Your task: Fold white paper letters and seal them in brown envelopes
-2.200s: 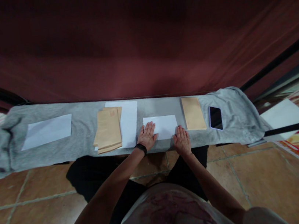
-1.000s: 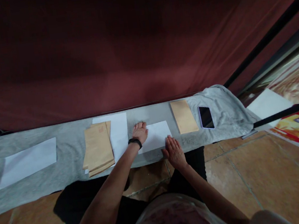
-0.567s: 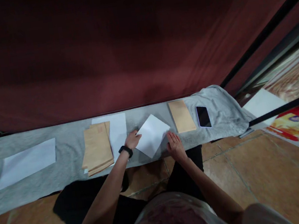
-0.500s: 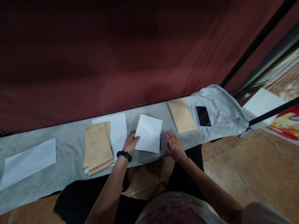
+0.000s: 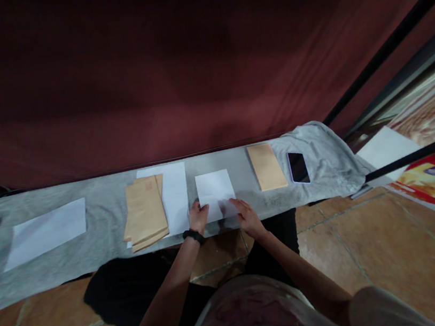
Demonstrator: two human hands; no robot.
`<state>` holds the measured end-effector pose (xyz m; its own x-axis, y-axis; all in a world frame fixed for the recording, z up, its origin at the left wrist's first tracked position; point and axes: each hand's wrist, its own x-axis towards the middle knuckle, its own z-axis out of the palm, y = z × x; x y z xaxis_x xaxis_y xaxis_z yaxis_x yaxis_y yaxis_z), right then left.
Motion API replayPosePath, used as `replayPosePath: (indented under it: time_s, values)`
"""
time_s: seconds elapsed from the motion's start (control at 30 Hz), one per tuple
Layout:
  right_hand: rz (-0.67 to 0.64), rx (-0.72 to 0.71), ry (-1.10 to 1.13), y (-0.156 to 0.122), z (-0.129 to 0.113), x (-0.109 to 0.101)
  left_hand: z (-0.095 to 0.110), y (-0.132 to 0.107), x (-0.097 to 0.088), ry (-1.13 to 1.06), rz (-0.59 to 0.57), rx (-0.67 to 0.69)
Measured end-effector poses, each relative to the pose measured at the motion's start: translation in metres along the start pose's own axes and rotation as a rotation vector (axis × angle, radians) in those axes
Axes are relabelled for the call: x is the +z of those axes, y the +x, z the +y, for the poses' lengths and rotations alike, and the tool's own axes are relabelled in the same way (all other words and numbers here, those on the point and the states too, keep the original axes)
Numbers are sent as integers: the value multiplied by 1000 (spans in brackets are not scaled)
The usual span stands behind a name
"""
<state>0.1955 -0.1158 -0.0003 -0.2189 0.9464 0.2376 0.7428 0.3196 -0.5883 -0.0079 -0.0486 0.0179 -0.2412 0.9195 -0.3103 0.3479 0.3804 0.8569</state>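
At the near edge of the worktop (image 5: pixel 103 244), you have both hands on the white paper (image 5: pixel 215 189).
Your left hand (image 5: pixel 198 217), a black band at its wrist, curls its fingers at the paper's near left corner; I cannot tell whether it pinches it. Your right hand (image 5: pixel 245 216) lies open, fingers spread flat over the near right corner. The paper rests square on the grey cloth (image 5: pixel 320 148), between a stack of tan envelopes (image 5: pixel 145 211) overlapping a white sheet (image 5: pixel 175 190) to your left and a single tan envelope (image 5: pixel 266 167) to your right, with a phone (image 5: pixel 298 168) just beyond.
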Motion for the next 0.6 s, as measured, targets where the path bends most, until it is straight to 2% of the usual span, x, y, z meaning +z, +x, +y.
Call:
replayPosePath:
  time_s: [0.13,0.27,0.33,0.4,0.5,0.6]
  values:
    - [-36,-25,-102,6,-20,12,3,-2,4,136,73,65]
    - [-42,-17,-242,10,-33,25,2,-16,7,518,209,361]
    - [-48,-4,-281,11,-36,29,-1,-24,13,655,156,528]
    - [-63,3,-310,13,-35,32,-6,-30,20,735,27,630]
    - [-74,5,-349,14,-30,33,-14,-33,27,818,-102,639]
    - [-45,25,-369,12,-18,28,-22,-31,24,866,-110,646]
